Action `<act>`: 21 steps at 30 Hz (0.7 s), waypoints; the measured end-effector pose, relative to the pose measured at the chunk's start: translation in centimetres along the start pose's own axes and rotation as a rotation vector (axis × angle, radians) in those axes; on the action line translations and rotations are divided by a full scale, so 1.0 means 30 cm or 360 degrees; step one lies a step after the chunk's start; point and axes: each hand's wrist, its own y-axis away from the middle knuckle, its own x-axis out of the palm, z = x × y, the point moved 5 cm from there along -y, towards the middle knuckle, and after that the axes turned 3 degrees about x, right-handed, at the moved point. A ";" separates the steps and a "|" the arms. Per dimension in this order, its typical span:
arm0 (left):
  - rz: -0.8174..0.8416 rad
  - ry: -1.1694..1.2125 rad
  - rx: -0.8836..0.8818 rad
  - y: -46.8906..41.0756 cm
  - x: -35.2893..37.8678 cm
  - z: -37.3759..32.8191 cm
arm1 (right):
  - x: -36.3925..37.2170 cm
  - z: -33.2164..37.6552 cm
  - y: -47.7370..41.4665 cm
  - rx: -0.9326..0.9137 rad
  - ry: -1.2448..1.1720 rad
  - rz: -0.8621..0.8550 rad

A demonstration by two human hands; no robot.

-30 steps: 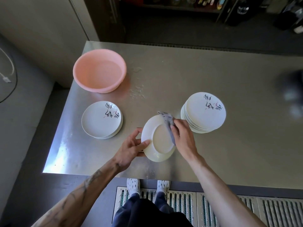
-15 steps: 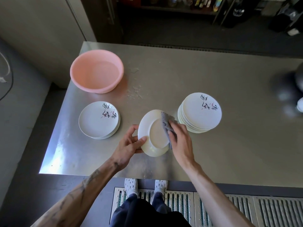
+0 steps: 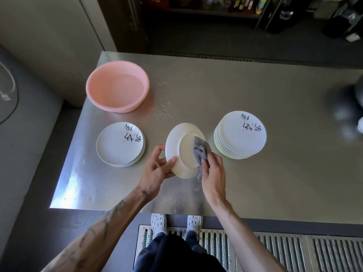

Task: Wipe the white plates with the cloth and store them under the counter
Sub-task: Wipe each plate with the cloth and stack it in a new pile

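Observation:
A white plate (image 3: 179,148) is held tilted above the steel counter, its underside facing me. My left hand (image 3: 157,169) grips its left rim, thumb on the underside. My right hand (image 3: 213,173) holds a grey cloth (image 3: 200,149) and presses it against the plate's base ring on the right side. A tall stack of white plates (image 3: 240,134) with black brush writing stands to the right. A low stack of the same plates (image 3: 120,144) sits to the left.
A pink basin (image 3: 117,89) holding some water stands at the back left of the steel counter (image 3: 255,183). Water drops (image 3: 162,112) lie beside the basin. A metal floor grate (image 3: 275,250) runs under the counter's near edge by my feet.
The cloth has slid from the plate's upper right rim down onto the base ring. The plate has tilted a little more toward me. Both stacks are unchanged.

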 end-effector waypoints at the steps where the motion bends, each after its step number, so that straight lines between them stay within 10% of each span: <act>1: -0.0023 -0.0002 0.0021 -0.001 0.005 -0.002 | 0.001 0.006 0.003 -0.0005 0.0012 -0.0017; 21: -0.0189 0.0091 0.0219 0.014 0.064 -0.030 | 0.017 0.136 0.119 -0.0151 -0.0138 -0.0036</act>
